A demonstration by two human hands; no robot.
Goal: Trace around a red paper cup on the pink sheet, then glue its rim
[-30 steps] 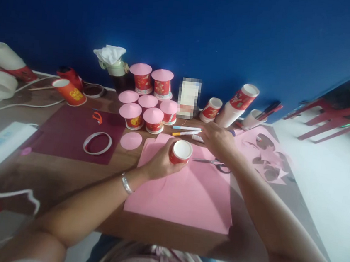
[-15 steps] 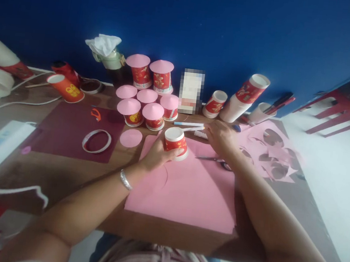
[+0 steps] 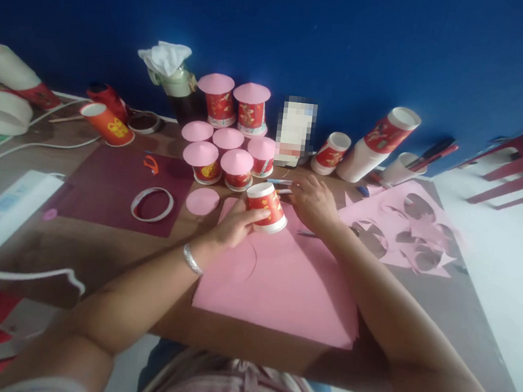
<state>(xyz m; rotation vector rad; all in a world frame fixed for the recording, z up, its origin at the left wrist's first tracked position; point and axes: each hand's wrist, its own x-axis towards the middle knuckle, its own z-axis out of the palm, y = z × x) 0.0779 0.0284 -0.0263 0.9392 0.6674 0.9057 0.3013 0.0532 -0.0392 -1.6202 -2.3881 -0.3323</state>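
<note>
My left hand (image 3: pixel 235 221) grips a red paper cup (image 3: pixel 267 208) with gold print, tilted and bottom up, above a stack of pink paper sheets (image 3: pixel 275 285). The thumb lies across its side. Fingers curled, my right hand (image 3: pixel 314 203) reaches down over slim white markers (image 3: pixel 279 181) behind the sheets; what its fingertips grip is hidden. Partly under the right wrist lie scissors (image 3: pixel 307 233). A curved line marks the top sheet. To the left rests a pink paper disc (image 3: pixel 202 201), near several red cups with pink cone roofs (image 3: pixel 237 163).
A roll of tape (image 3: pixel 152 204) and orange snips (image 3: pixel 151 164) lie on a maroon sheet (image 3: pixel 100 216). Pink offcuts (image 3: pixel 398 226) spread at right. Stacked cups (image 3: pixel 379 147), a single cup (image 3: pixel 330 153) and a pen cup (image 3: pixel 402 168) stand by the blue wall.
The cup in my left hand has tilted further. My right hand has moved left over the markers, covering the white tube and part of the scissors. The whole view has shifted slightly.
</note>
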